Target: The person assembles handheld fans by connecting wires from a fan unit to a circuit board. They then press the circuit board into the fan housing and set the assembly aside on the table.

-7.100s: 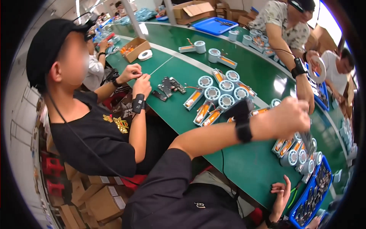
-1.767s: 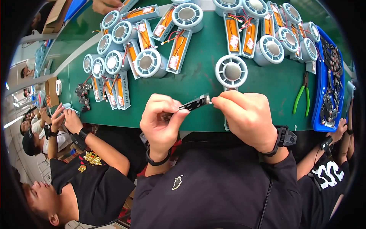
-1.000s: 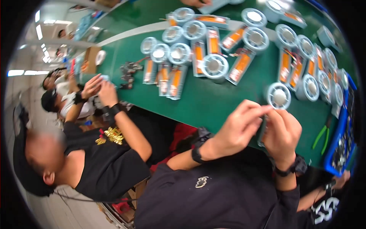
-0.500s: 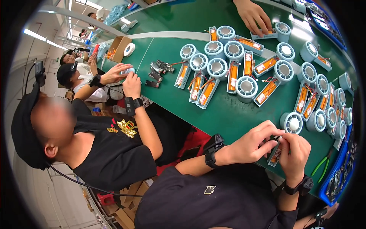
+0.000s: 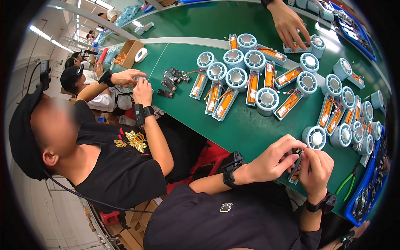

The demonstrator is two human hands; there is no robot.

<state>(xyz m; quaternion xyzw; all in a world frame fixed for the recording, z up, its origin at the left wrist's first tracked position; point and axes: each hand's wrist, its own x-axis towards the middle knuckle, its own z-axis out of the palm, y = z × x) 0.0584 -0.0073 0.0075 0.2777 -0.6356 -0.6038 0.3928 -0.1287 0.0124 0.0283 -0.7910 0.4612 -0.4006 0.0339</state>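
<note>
My left hand (image 5: 275,160) and my right hand (image 5: 315,168) meet at the near edge of the green table (image 5: 250,129). Together they pinch a small grey and orange part (image 5: 296,171) between their fingertips. Just beyond my hands stands a pale blue round fan unit (image 5: 314,137) with a white centre. Both wrists wear dark bands.
Rows of pale blue fan units with orange packs (image 5: 254,83) cover the table. A person in a black shirt (image 5: 112,162) sits close on my left, working on small parts (image 5: 168,81). Another person's hand (image 5: 287,25) reaches in from the far side. Green pliers (image 5: 348,183) and a blue tray (image 5: 368,191) lie at right.
My view has swung left and tilted, bringing the neighbour on my left into view. My hands have stayed together on the small part at the table edge.
</note>
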